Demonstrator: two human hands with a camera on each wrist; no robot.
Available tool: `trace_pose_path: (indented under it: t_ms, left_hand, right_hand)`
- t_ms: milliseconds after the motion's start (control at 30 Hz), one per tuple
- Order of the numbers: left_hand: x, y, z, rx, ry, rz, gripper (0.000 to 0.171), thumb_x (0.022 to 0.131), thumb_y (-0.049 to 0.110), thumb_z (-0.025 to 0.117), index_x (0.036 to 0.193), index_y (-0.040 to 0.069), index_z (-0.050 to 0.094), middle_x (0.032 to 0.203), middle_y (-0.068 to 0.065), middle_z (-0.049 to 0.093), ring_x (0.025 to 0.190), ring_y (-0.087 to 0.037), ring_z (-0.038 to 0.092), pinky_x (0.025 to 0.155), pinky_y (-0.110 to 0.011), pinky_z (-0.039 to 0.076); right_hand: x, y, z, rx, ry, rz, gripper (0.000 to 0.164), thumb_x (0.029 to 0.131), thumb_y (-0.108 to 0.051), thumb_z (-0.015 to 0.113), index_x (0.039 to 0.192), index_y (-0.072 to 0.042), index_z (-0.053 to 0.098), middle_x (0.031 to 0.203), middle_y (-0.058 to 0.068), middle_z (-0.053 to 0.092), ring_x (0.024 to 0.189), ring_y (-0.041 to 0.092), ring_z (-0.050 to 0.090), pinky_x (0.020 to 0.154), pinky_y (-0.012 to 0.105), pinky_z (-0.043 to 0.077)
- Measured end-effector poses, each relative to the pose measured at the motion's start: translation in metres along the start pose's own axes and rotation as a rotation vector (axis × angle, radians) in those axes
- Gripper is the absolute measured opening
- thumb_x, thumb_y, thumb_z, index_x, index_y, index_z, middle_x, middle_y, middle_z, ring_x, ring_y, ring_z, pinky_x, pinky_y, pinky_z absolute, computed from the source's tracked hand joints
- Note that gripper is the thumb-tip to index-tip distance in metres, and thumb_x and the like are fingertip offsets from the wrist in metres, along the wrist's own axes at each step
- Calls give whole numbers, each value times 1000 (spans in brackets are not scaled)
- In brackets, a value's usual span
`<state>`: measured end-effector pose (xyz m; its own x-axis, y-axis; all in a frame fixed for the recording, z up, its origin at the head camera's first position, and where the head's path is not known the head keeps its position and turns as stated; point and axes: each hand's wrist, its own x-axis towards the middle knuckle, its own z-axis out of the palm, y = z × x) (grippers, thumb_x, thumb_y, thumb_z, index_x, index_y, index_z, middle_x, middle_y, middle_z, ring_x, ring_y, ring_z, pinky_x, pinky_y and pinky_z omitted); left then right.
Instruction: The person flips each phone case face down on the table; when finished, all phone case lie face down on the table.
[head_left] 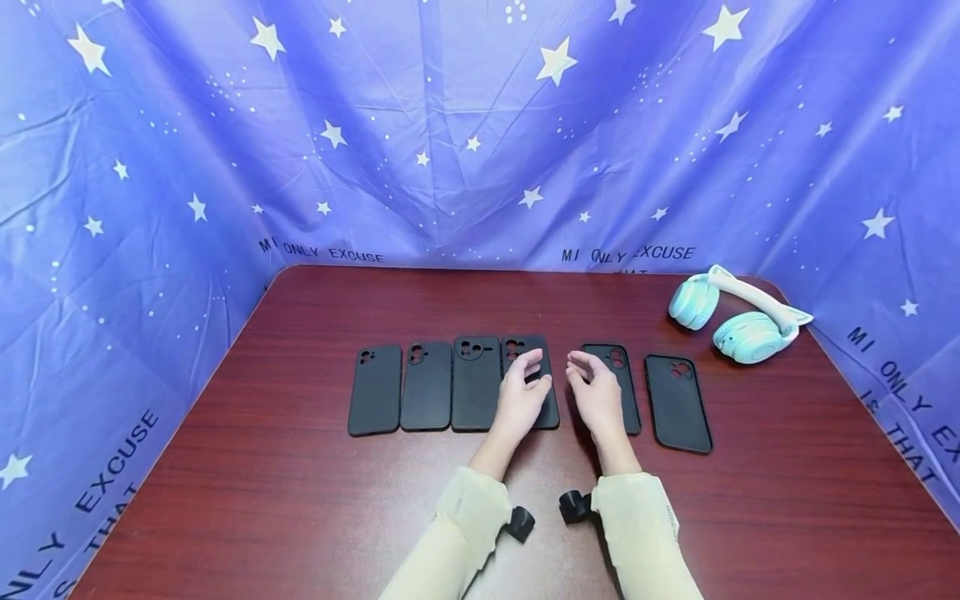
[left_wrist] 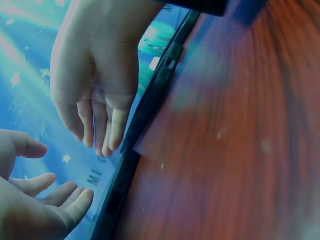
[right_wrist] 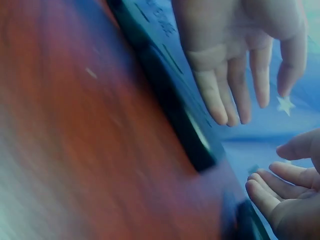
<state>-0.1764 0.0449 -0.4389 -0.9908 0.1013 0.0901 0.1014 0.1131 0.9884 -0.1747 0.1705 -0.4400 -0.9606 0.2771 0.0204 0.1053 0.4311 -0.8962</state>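
My left hand (head_left: 522, 396) hovers over the fourth phone case (head_left: 548, 412) in a row of black ones, hiding part of it. Its fingers are relaxed, with nothing between them. My right hand (head_left: 597, 396), loosely bent and holding nothing, overlaps another black phone case (head_left: 631, 408). The two palms face each other across a small gap. In the left wrist view, the right hand (left_wrist: 100, 75) hangs above the left hand (left_wrist: 37, 195). The right wrist view shows the left hand (right_wrist: 240, 60) with slack fingers, and the right hand (right_wrist: 290, 190) below it.
Left of my hands lie more black phone cases (head_left: 375, 392), side by side. A separate phone case (head_left: 681, 408) lies at the right. Mint-and-white headphones (head_left: 746, 333) rest at the table's back right. A blue star-patterned curtain (head_left: 450, 125) surrounds the dark red table (head_left: 285, 483).
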Motion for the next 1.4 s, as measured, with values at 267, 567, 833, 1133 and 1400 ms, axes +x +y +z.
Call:
trace_pose_path:
  t_ms: [267,567,833,1133,1400]
  left_hand:
    - [0,6,22,77,-117,-41,47,92,4,56,138,-3,48,139,-20,53,127,-32,54,103,-38,50]
    - [0,9,38,131,-185,-134,52,91,9,57,142,2,46,139,-17,51,130,-29,51,106,-38,47]
    - [-1,11,44,158,-195,-162,53,91,12,58,142,4,46,140,-18,53,129,-29,53,106,-41,47]
    - [0,9,48,58,-168,-186,51,92,9,56,142,3,46,142,-17,51,129,-30,52,106,-43,47]
    - [2,4,54,-36,-131,-186,51,89,4,55,139,0,48,137,-18,55,122,-29,57,99,-37,52]
  right_hand:
    - [5,8,-36,4,102,61,35,97,-15,56,130,-6,59,129,14,64,123,24,58,89,22,43]
    - [6,16,-66,-79,151,146,38,98,-19,53,133,-6,57,130,19,62,123,29,55,96,37,43]
    - [6,18,-69,-158,66,178,40,99,-22,50,134,-4,55,132,21,60,123,33,54,102,45,43]
    - [6,17,-68,-205,25,160,39,100,-20,49,134,-2,55,129,23,61,125,38,52,105,49,42]
    - [8,19,-69,-199,25,151,40,100,-18,48,136,-1,52,130,25,59,129,39,47,107,51,39]
